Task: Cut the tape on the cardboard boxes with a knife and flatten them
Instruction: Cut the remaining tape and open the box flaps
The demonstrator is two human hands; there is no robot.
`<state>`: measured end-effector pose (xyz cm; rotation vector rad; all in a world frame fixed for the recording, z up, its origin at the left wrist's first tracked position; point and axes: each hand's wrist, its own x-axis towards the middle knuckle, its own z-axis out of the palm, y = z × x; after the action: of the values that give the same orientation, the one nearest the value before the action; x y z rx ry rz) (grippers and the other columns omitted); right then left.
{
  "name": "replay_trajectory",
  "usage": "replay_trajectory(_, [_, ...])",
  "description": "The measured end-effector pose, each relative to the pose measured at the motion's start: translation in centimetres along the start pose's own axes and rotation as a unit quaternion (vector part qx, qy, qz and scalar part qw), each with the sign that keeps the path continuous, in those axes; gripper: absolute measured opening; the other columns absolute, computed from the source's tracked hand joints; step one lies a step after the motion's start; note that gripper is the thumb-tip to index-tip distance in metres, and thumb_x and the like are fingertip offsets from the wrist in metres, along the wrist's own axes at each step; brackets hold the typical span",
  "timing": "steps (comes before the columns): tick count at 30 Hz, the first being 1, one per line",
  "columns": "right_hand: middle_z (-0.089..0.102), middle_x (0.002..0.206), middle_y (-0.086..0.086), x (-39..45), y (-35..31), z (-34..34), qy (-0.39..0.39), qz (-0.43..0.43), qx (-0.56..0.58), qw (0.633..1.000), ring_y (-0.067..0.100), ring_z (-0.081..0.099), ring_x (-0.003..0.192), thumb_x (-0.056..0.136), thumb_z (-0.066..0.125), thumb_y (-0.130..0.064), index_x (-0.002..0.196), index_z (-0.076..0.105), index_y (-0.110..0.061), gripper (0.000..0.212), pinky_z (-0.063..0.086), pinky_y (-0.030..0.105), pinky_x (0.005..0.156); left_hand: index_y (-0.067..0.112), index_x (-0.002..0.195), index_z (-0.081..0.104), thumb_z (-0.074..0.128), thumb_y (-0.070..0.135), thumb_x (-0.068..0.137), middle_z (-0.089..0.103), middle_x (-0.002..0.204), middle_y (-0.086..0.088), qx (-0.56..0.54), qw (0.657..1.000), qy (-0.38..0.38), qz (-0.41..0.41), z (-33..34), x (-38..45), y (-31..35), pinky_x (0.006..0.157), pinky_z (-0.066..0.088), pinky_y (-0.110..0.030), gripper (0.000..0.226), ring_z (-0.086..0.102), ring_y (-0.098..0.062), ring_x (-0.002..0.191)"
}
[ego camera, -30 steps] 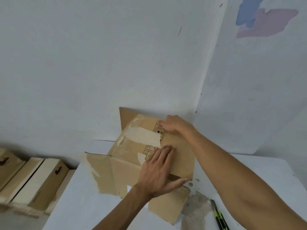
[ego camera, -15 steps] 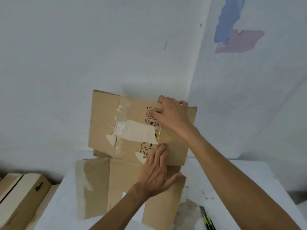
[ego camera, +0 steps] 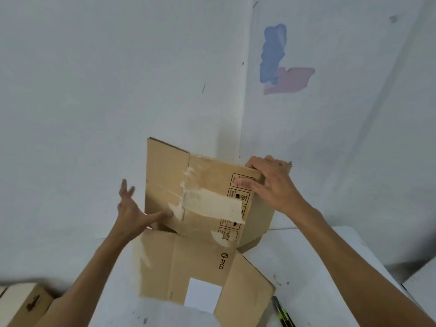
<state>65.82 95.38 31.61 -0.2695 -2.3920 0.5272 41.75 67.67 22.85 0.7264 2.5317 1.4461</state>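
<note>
A brown cardboard box (ego camera: 207,192) with torn tape and a white patch stands raised above the white table (ego camera: 306,267), its lower flaps spread flat toward me. My right hand (ego camera: 271,182) grips the box's top right edge, fingers curled over it. My left hand (ego camera: 132,208) is at the box's left side with fingers spread, the thumb touching the panel. A knife (ego camera: 283,313) with a black and yellow-green handle lies on the table at the lower right, beside a flap.
White walls meet in a corner just behind the box. More cardboard boxes (ego camera: 23,303) sit low at the left, beside the table. A second white surface (ego camera: 422,284) shows at the right edge.
The box's upper part has been lifted upright from lying pressed down. My left hand has come off the front panel and moved to the left side, fingers spread.
</note>
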Motion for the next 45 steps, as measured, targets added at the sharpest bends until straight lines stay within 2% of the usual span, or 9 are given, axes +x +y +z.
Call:
replay_trajectory(4, [0.060, 0.083, -0.023, -1.2, 0.0, -1.2, 0.013, -0.010, -0.009, 1.000, 0.008, 0.051, 0.086, 0.088, 0.059, -0.070, 0.090, 0.058, -0.031, 0.039, 0.033, 0.040, 0.094, 0.027, 0.131, 0.061, 0.099, 0.051, 0.053, 0.075, 0.114, 0.009, -0.085, 0.990, -0.112, -0.012, -1.1, -1.6, 1.8, 0.081, 0.058, -0.025, 0.090, 0.070, -0.014, 0.110])
replay_trajectory(8, [0.064, 0.085, -0.020, -1.9, 0.7, -2.3, 0.036, 0.045, -0.048, 0.997, 0.005, 0.053, 0.085, 0.090, 0.058, -0.070, 0.092, 0.058, -0.034, 0.036, 0.035, 0.041, 0.091, 0.016, 0.107, 0.077, 0.090, 0.030, 0.074, 0.080, 0.100, 0.005, -0.133, 0.987, -0.090, 0.002, -1.0, -3.4, 4.3, 0.091, 0.060, -0.042, 0.038, 0.076, -0.011, 0.093])
replay_trajectory(15, [0.067, 0.082, -0.018, -3.1, 3.1, -5.4, 0.073, 0.203, 0.013, 0.976, 0.004, 0.062, 0.088, 0.090, 0.066, -0.064, 0.089, 0.056, -0.027, 0.039, 0.039, 0.043, 0.098, 0.017, 0.110, 0.077, 0.062, 0.035, 0.102, 0.078, 0.104, 0.002, -0.137, 0.977, -0.103, 0.124, -1.6, -4.8, 9.5, 0.079, 0.058, -0.029, 0.025, 0.073, -0.016, 0.098])
replay_trajectory(20, [0.064, 0.079, -0.017, -4.1, 4.5, -8.4, 0.109, 0.254, 0.048, 0.960, 0.002, 0.061, 0.081, 0.088, 0.071, -0.059, 0.087, 0.056, -0.028, 0.034, 0.042, 0.028, 0.070, 0.031, 0.105, 0.066, 0.045, 0.036, 0.110, 0.067, 0.082, 0.006, -0.034, 0.977, -0.044, 0.207, 0.9, -4.6, 11.3, 0.064, 0.043, -0.020, 0.022, 0.060, -0.009, 0.073])
replay_trajectory(25, [0.065, 0.086, -0.015, -5.6, 7.6, -11.6, 0.147, 0.279, -0.003, 0.949, 0.012, 0.062, 0.088, 0.083, 0.069, -0.073, 0.098, 0.060, -0.035, 0.041, 0.051, 0.048, 0.092, 0.032, 0.103, 0.056, 0.040, 0.042, 0.111, 0.052, 0.068, 0.002, -0.035, 0.973, 0.046, 0.225, 4.9, -5.8, 15.0, 0.059, 0.038, -0.035, 0.020, 0.045, -0.012, 0.056])
replay_trajectory(30, [0.042, 0.154, 0.015, -11.1, 12.8, -11.5, 0.152, 0.474, 0.037, 0.867, 0.035, 0.038, 0.144, 0.050, 0.052, -0.105, 0.157, 0.024, -0.019, 0.140, 0.035, 0.057, 0.117, 0.034, 0.107, 0.060, 0.045, 0.044, 0.109, 0.057, 0.075, 0.000, -0.039, 0.966, 0.006, 0.254, 8.1, -7.2, 19.6, 0.069, 0.046, -0.041, 0.018, 0.052, -0.019, 0.069])
replay_trajectory(32, [0.026, 0.165, 0.016, -14.6, 14.7, -9.6, 0.112, 0.537, 0.139, 0.825, 0.034, 0.029, 0.151, 0.051, 0.055, -0.103, 0.161, 0.003, -0.011, 0.153, 0.028, 0.051, 0.123, 0.033, 0.107, 0.061, 0.046, 0.045, 0.108, 0.057, 0.078, -0.006, -0.047, 0.967, -0.017, 0.250, 9.2, -7.5, 21.2, 0.069, 0.043, -0.038, 0.019, 0.051, -0.018, 0.069])
replay_trajectory(39, [0.068, 0.135, 0.003, -24.4, 18.7, -5.1, -0.024, 0.558, 0.493, 0.667, 0.020, 0.063, 0.126, 0.085, 0.043, -0.077, 0.144, 0.053, -0.021, 0.081, 0.046, 0.049, 0.111, 0.025, 0.101, 0.063, 0.049, 0.043, 0.108, 0.063, 0.071, 0.011, -0.179, 0.971, -0.077, 0.137, 16.5, -7.5, 25.3, 0.059, 0.041, -0.016, 0.024, 0.051, -0.003, 0.061])
replay_trajectory(45, [0.071, 0.131, 0.006, -27.4, 25.0, -11.6, 0.047, 0.523, 0.486, 0.699, 0.025, 0.067, 0.123, 0.099, 0.058, -0.056, 0.137, 0.064, -0.022, 0.052, 0.046, 0.053, 0.111, 0.026, 0.102, 0.067, 0.052, 0.042, 0.107, 0.071, 0.083, 0.019, -0.226, 0.972, -0.065, -0.022, 26.1, -8.1, 23.1, 0.064, 0.044, -0.021, 0.023, 0.060, 0.000, 0.072])
